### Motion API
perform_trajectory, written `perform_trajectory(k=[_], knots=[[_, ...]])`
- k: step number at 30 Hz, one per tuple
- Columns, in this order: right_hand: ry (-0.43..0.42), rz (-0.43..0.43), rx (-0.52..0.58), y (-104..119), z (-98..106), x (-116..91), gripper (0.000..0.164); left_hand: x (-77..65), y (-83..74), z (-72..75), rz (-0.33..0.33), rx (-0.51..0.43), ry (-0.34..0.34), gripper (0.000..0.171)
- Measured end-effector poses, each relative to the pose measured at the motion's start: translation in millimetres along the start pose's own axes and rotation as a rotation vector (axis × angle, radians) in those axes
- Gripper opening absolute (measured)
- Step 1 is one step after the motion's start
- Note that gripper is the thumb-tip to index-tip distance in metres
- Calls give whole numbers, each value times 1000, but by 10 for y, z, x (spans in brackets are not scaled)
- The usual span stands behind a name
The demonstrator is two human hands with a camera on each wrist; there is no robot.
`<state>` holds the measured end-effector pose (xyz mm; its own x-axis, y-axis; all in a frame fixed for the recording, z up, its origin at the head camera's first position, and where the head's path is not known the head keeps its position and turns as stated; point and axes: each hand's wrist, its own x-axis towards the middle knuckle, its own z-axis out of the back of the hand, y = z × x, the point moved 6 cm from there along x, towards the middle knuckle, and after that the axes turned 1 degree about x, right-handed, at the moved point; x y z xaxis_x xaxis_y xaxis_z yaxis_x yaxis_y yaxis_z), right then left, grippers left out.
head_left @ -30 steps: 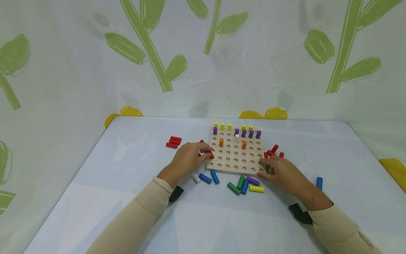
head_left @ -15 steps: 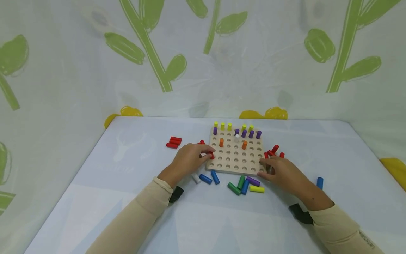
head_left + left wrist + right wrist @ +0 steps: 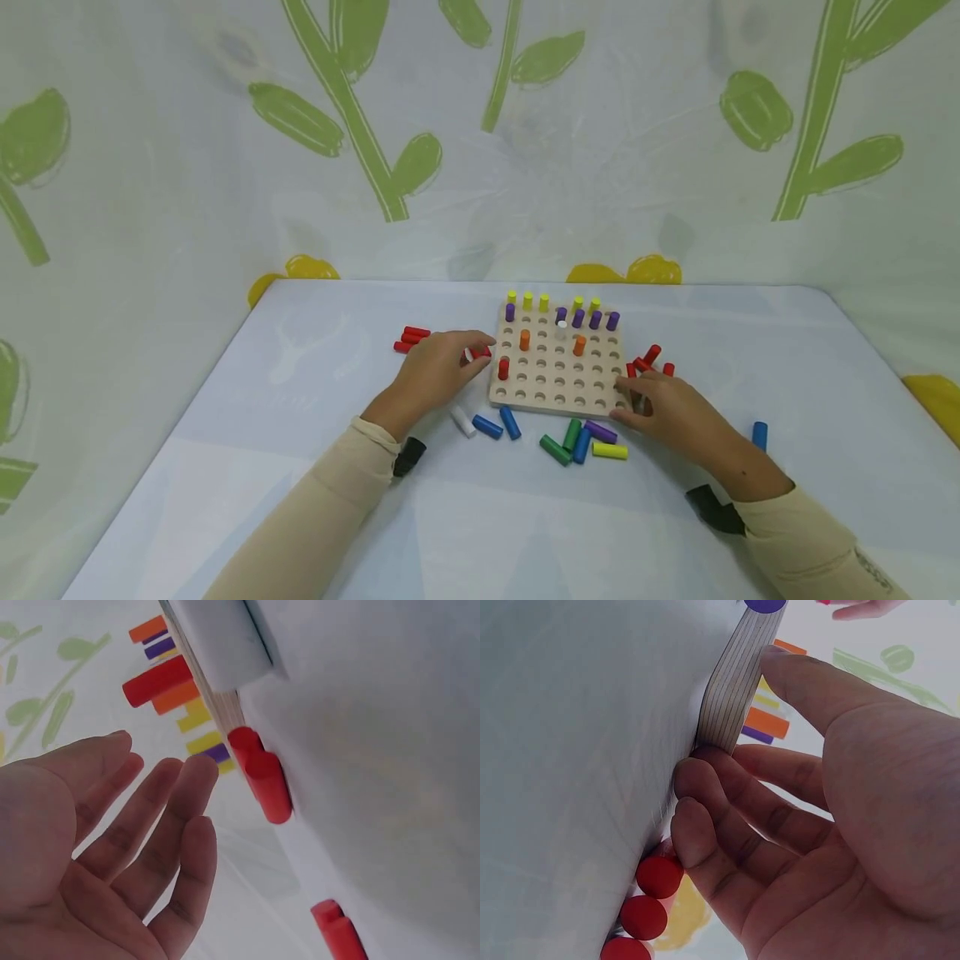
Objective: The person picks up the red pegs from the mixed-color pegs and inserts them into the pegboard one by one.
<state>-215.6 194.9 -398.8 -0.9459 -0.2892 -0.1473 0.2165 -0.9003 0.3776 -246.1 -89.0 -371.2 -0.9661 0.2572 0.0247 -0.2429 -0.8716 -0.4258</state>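
Observation:
A wooden pegboard [image 3: 550, 389] lies mid-table with yellow, purple, orange and white pegs upright in its holes. One red peg [image 3: 503, 369] stands in the board's left column. Just left of the board is my left hand [image 3: 435, 368], fingers spread and relaxed with nothing between them. A pair of red pegs [image 3: 268, 787] lies beyond its fingertips in the left wrist view, apart from them. My right hand [image 3: 671, 414] holds the board's near right corner, thumb on the front edge and fingers by the right side. Several red pegs [image 3: 658, 877] lie beside those fingers.
Loose blue pegs [image 3: 487, 427], green pegs [image 3: 555, 451], a purple peg [image 3: 601, 432] and a yellow peg [image 3: 610, 451] lie in front of the board. A white peg [image 3: 462, 420] is near the left wrist. Farther right lies another blue peg [image 3: 760, 435].
My left hand has let go of the red peg, which now stands in the board, and has moved left and slightly back. The right hand stays at the corner.

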Motion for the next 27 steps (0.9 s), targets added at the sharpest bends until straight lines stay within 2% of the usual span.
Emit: perform_trajectory(k=[6, 10, 22, 27], knots=[[-4, 1, -14, -6, -9, 1, 62, 25, 111, 91, 7, -14, -54, 34], [3, -3, -7, -7, -1, 4, 62, 47, 179, 133, 14, 10, -76, 32], [4, -7, 0, -3, 5, -2, 62, 94, 322, 56, 117, 67, 13, 40], [20, -12, 10, 4, -8, -12, 62, 93, 370, -8, 184, 86, 89, 46]])
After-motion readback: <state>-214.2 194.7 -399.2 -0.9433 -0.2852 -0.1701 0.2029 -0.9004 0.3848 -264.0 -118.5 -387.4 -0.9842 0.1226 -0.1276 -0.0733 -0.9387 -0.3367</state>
